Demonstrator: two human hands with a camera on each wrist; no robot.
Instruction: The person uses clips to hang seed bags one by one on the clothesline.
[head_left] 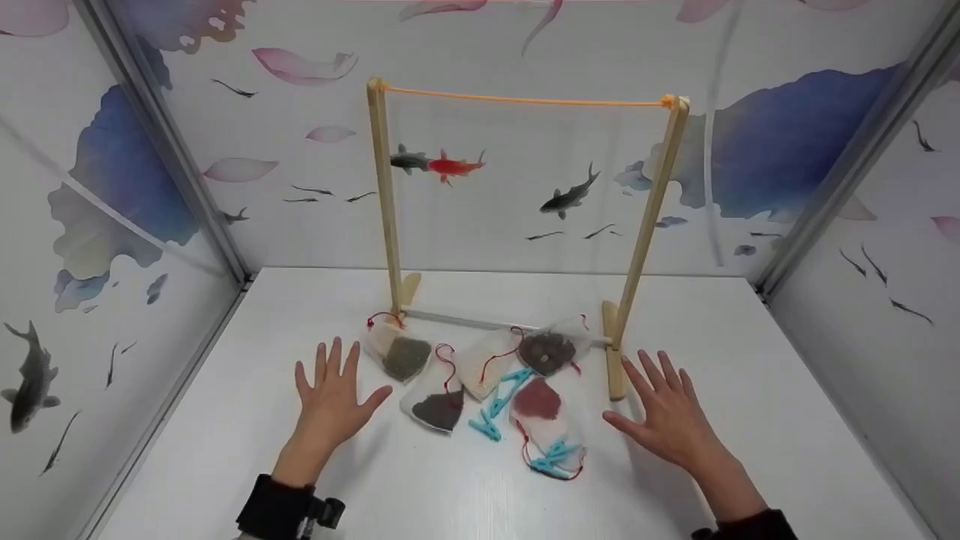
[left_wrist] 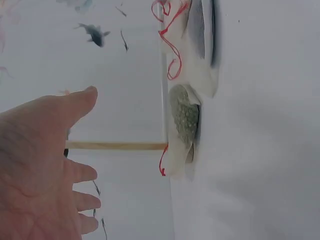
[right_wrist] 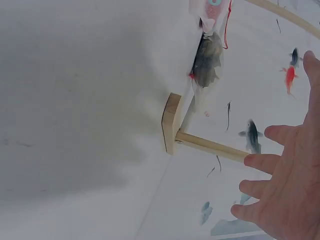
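My left hand (head_left: 330,405) is spread palm down over the left of the table, holding nothing. Nearest to it lies a sheer drawstring pouch with green contents (head_left: 407,358). My right hand (head_left: 670,416), its fingers also apart, hovers beside the right foot of the wooden frame (head_left: 615,375) and holds nothing. Between the hands lie a pouch with black contents (head_left: 439,411), a pale pouch (head_left: 482,364), a pouch with dark brown contents (head_left: 547,352) and a pouch with red contents (head_left: 537,399). Light blue clothespins (head_left: 486,429) are scattered among them; some rest on the red pouch's drawstring end.
Behind the pouches stands the wooden frame, with an orange cord (head_left: 525,99) strung between its post tops and a pale rod (head_left: 465,321) low down between its posts. White panels with fish and petal prints enclose the table (head_left: 450,502) at the back and sides.
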